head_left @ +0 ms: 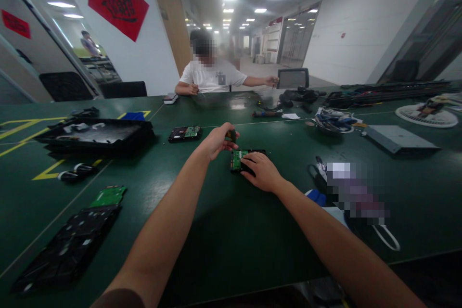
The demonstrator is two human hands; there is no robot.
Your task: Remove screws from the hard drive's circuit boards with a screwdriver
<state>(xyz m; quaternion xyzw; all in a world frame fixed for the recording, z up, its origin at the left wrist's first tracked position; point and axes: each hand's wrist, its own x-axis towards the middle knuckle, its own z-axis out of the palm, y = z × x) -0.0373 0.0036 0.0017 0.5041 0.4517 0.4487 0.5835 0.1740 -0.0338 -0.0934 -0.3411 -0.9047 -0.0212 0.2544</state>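
Observation:
In the middle of the table lies a black hard drive (pixel 235 166) with a green circuit board facing up. My right hand (pixel 263 171) grips it from the right, fingers across the top and thumb along the near edge. Just above its far left corner, my left hand (pixel 218 141) is closed around a short, dark, screwdriver-like tool (pixel 231 136). The tool's tip is too small to make out. Another hard drive (pixel 185 133) lies farther back on the left, apart from both hands.
On the left are a black tray (pixel 97 132), a green circuit board (pixel 109 196) and several black drives (pixel 72 240). To the right lie a bundle of cables (pixel 334 119), a silver metal case (pixel 399 138) and a strapped, blurred item (pixel 355 192). A person (pixel 216 74) sits opposite.

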